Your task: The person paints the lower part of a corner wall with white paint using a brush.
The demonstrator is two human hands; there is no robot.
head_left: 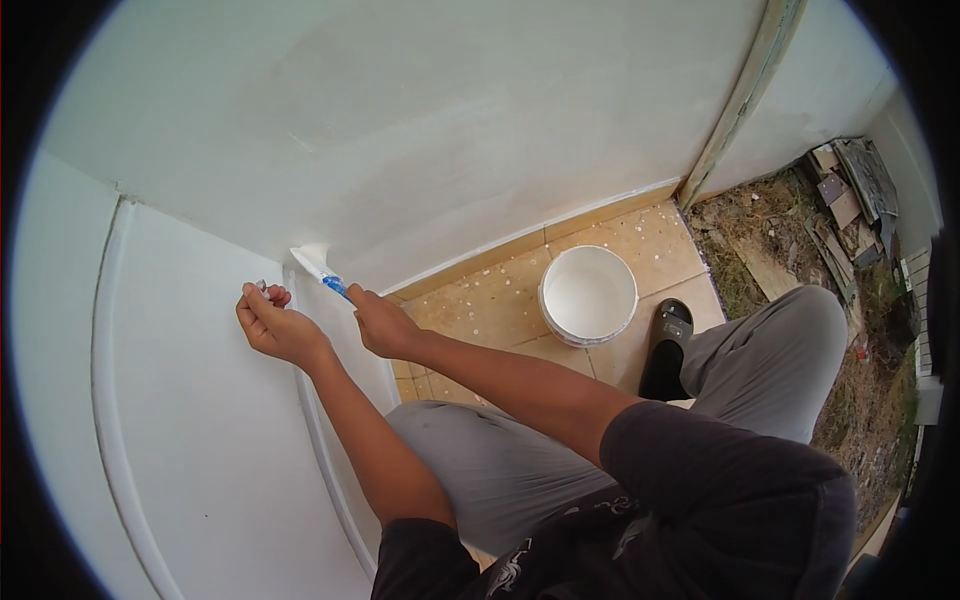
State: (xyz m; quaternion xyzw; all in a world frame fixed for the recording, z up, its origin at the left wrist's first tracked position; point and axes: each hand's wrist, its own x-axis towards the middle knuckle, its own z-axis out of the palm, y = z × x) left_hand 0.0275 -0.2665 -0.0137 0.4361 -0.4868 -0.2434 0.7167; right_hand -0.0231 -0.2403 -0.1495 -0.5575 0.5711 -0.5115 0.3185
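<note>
My right hand (382, 325) is closed around the blue handle of a paintbrush (318, 267). The brush's pale, paint-covered head meets the white wall (400, 130) low down, near the corner beside a white door-like panel (230, 400). A damp-looking light patch shows on the wall at its tip. Just left of the brush, my left hand (275, 325) is raised before the panel, fingers curled in a pinch. Something small and greyish shows between those fingertips, too small to name.
A white bucket (589, 296) of white paint stands on the tan tiled floor (510, 290), which is spotted with paint. My sandalled foot (667, 350) is right beside it. Farther right, beyond a vertical post (745, 100), lie dry grass and stacked boards (845, 205).
</note>
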